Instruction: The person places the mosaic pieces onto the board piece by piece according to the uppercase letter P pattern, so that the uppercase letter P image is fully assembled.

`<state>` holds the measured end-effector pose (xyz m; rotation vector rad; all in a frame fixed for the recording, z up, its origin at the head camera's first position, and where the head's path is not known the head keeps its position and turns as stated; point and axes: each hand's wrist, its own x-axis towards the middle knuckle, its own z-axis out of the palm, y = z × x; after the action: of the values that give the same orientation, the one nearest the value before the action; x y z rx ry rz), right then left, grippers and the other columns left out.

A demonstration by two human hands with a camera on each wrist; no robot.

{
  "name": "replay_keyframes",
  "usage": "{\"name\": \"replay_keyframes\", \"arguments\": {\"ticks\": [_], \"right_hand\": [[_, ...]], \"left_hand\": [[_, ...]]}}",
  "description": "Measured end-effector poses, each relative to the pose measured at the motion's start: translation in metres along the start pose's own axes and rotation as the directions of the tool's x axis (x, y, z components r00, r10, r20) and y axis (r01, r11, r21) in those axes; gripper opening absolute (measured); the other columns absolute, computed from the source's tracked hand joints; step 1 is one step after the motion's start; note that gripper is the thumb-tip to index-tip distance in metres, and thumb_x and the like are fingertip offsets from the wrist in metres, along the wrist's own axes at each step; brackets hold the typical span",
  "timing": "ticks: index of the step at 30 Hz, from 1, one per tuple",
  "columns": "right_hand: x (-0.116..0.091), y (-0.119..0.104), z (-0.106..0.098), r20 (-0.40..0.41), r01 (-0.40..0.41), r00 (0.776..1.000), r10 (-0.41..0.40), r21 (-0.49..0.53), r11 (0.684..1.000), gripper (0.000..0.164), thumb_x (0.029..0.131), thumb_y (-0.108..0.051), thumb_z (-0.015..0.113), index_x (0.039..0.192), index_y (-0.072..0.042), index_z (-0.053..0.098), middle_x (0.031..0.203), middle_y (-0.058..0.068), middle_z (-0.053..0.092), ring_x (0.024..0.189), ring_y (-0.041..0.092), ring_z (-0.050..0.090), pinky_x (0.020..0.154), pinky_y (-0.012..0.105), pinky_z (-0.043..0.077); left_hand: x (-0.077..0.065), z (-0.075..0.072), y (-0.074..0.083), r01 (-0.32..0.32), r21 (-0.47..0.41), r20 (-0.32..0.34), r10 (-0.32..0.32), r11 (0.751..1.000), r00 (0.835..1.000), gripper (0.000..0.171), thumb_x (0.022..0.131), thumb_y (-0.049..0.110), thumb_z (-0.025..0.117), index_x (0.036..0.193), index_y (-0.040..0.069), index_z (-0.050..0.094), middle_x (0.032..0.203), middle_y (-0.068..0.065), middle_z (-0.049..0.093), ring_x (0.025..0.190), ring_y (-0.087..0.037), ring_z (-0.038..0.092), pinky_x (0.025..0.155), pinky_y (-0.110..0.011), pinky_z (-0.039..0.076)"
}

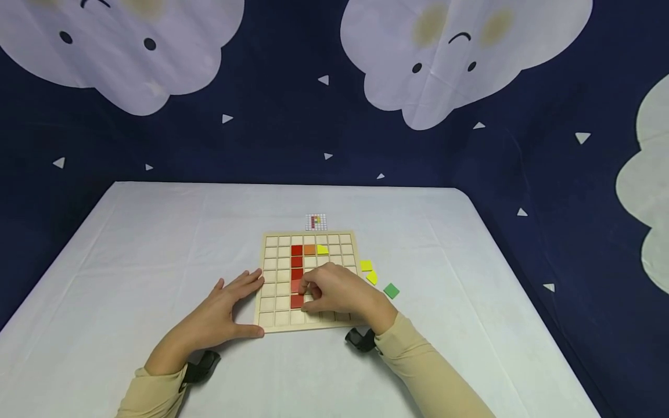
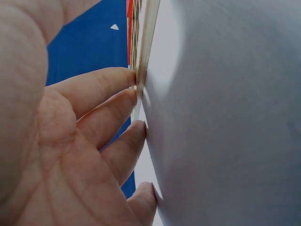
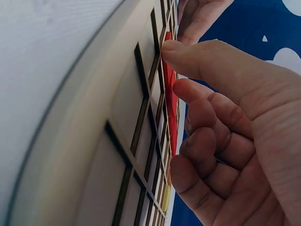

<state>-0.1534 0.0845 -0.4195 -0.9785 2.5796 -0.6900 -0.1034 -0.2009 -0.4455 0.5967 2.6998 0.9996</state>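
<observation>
A wooden grid board [image 1: 269, 319] lies on the table with red square tiles down one column. To the right of the top red tile sit an orange tile [image 1: 309, 249] and a yellow tile [image 1: 322, 249] with a cut corner. My right hand [image 1: 337, 293] is over the board, thumb and index finger at opposite edges of the lowest red tile [image 1: 296, 302]; its other fingers are curled. In the right wrist view that thumb touches the red tiles [image 3: 170, 99]. My left hand [image 1: 222, 310] rests spread at the board's left edge, fingertips against the frame [image 2: 148, 42].
Right of the board lie two yellow tiles [image 1: 366, 265] and a green tile [image 1: 391, 291]. Behind it is a small pattern card [image 1: 316, 222] with a coloured grid. A white cloth covers the table [image 1: 157, 244]; a dark blue cloud-print curtain [image 1: 282, 128] hangs behind.
</observation>
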Motion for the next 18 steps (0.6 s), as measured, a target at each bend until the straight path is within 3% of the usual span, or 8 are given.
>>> {"name": "replay_keyframes", "arguments": {"ticks": [9, 18], "right_hand": [[-0.003, 0.002, -0.009, -0.006, 0.009, 1.000, -0.009, 0.016, 1.000, 0.016, 0.091, -0.021, 0.085, 0.105, -0.014, 0.080, 0.067, -0.010, 0.057, 0.061, 0.002, 0.049, 0.061, 0.018, 0.042], [-0.014, 0.022, -0.026, -0.036, -0.005, 0.999, 0.009, 0.088, 0.996, 0.023, 0.095, -0.018, 0.080, 0.116, -0.009, 0.078, 0.071, -0.010, 0.062, 0.063, 0.000, 0.052, 0.066, 0.020, 0.048]], "left_hand": [[0.000, 0.000, 0.002, -0.001, -0.003, 0.001, 0.001, 1.000, 1.000, 0.105, 0.073, 0.043, 0.098, 0.157, 0.002, 0.053, 0.173, -0.017, 0.039, 0.161, -0.049, 0.030, 0.124, -0.082, 0.010], [-0.001, -0.001, 0.000, -0.005, -0.005, 0.004, 0.005, 1.000, 1.000, 0.104, 0.073, 0.040, 0.098, 0.157, 0.001, 0.052, 0.173, -0.016, 0.039, 0.162, -0.049, 0.029, 0.125, -0.082, 0.009]]}}
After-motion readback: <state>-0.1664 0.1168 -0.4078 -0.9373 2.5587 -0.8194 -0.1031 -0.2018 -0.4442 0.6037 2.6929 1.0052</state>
